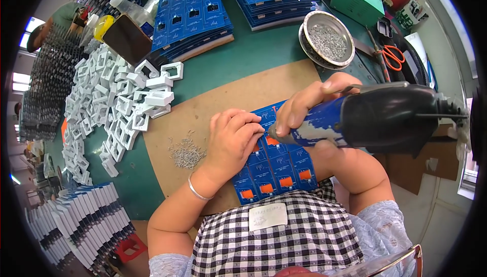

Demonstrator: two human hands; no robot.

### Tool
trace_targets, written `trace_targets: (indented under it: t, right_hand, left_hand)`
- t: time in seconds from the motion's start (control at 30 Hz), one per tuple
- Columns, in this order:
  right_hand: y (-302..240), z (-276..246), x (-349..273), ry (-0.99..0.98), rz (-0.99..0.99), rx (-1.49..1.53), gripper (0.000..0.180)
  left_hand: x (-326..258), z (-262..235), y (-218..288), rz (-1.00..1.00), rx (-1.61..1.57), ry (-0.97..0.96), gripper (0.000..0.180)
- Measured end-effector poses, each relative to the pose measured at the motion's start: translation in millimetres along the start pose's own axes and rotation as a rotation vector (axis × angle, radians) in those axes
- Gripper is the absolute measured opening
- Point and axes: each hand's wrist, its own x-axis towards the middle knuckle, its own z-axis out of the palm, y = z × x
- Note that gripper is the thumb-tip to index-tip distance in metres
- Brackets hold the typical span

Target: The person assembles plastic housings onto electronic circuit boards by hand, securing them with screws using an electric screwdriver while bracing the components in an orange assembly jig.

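A blue circuit board panel [258, 175] with several orange parts lies on the brown board before me. My right hand [309, 102] is wrapped round a blue and black electric screwdriver [350, 117], which is held nearly level with its tip pointing left at the panel. Close to that tip, my left hand [233, 137] rests over the panel's left side. Its fingers are closed in a pinch, and whatever is between them is too small to make out. To the left of this hand lies a loose heap of small screws [186, 154].
White plastic frames [111, 99] are heaped at the left beside a dark phone [127, 39]. Stacks of blue panels [190, 16] stand at the back. A metal bowl [350, 44] of screws, orange-handled scissors [393, 56] and a green box [356, 1] are at the right.
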Motion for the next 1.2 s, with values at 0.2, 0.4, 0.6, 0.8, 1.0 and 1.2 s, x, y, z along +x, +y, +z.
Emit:
trace_targets:
  t: [0.2,0.4,0.6,0.8,1.0,1.2]
  right_hand:
    - [13.8,7.2,0.4,0.01,0.022,0.063,0.062]
    - [19.9,2.6,1.8,-0.02,-0.057,0.09,0.064]
    - [17.9,15.9,5.1,-0.036,0.047,0.097,0.06]
    - [26.9,26.8,11.3,-0.223,-0.144,-0.078,0.057]
    - [44.0,24.7,15.6,-0.176,-0.126,-0.164,0.057]
    - [48.4,14.4,20.4,-0.022,-0.148,0.166,0.061]
  left_hand:
    - [0.3,-1.1,-1.1,-0.014,-0.051,-0.015,0.019]
    - [1.6,0.8,-0.7,-0.015,-0.075,-0.014,0.018]
    - [-4.2,-1.3,-6.1,-0.047,-0.085,0.015,0.018]
    - [-6.9,-6.7,-13.6,-0.022,-0.206,0.037,0.016]
    - [-39.2,-60.1,-55.0,-0.228,0.113,0.085,0.016]
    - [-58.9,-66.1,-67.2,-0.241,0.193,0.007,0.016]
